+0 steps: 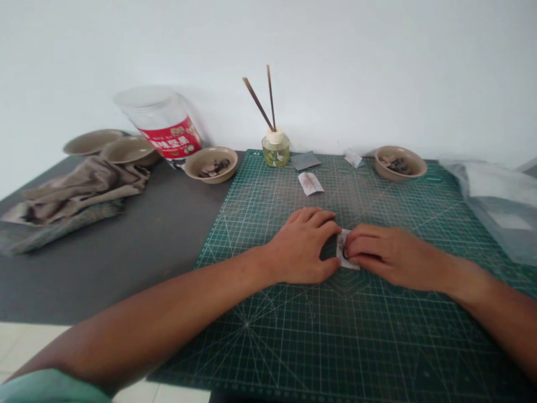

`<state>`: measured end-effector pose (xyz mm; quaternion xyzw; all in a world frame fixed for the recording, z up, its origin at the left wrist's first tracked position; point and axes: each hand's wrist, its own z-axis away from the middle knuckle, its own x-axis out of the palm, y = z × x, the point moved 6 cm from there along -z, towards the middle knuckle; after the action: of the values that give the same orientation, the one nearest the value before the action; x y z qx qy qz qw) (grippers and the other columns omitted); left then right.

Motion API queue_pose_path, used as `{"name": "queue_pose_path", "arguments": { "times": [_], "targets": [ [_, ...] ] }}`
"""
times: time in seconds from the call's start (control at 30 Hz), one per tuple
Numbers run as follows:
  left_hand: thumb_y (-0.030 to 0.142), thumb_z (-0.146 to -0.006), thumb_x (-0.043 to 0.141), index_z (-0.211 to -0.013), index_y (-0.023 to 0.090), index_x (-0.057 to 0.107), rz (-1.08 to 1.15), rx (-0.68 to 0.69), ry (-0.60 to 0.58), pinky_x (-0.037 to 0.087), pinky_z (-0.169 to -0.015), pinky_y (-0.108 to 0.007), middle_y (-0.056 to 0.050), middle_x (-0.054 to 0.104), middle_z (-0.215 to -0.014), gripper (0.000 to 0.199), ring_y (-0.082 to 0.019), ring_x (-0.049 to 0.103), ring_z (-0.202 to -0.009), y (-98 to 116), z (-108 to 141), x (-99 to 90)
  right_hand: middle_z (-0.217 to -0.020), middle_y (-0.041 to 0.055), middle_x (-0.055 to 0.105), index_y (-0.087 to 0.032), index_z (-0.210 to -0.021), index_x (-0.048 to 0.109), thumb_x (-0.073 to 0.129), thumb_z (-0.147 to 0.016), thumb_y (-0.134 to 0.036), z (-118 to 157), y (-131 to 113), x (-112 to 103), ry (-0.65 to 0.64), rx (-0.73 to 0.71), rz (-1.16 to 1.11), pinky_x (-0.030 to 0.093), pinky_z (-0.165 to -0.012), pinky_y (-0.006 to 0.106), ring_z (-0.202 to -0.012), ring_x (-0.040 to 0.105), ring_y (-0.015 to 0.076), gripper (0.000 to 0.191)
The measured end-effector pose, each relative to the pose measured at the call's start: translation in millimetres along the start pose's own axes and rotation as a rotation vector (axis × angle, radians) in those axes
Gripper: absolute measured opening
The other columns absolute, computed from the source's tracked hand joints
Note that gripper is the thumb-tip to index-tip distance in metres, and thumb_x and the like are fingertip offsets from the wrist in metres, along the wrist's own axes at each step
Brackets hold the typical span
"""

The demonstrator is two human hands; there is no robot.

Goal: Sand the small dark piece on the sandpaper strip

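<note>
A small piece of white paper point(340, 246) with dark smudges lies on the green cutting mat point(268, 336). My left hand point(304, 246) rests at its left side, thumb and forefinger spread apart and touching the paper's edge. From the right, my right hand point(390, 254) bends over the same paper with its fingertips pinched together. A little dark shows beneath those fingertips, but what they hold, if anything, is hidden. Beyond my hands lies another smudged white paper piece point(310, 183).
Along the wall stand a reed diffuser point(276, 150), a bowl with dark bits point(211, 165), a similar bowl point(400, 163) and a tilted plastic tub point(168, 126). Crumpled cloths point(84, 190) lie left, a plastic bag point(499, 201) right. A grey sheet point(305, 161) is near the diffuser.
</note>
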<state>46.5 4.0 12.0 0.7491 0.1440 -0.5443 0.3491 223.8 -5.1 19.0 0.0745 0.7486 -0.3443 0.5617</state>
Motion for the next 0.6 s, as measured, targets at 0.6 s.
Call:
{"name": "queue_pose_path", "arguments": {
  "times": [0.6],
  "targets": [
    [0.048,-0.095,0.075,-0.142,0.019,0.065,-0.001,-0.013,-0.022,0.038,-0.133,-0.060,-0.015,0.059,-0.164,0.056,-0.038,0.048,-0.157,1.2,-0.4,-1.7,-0.109,0.0053,0.077,-0.025,-0.103,0.076,0.060,-0.109,-0.022,-1.9,5.4,-7.8,0.012,-0.002,0.025,0.060,-0.080,0.033,-0.091,0.076,0.0199,0.017]
  ]
}}
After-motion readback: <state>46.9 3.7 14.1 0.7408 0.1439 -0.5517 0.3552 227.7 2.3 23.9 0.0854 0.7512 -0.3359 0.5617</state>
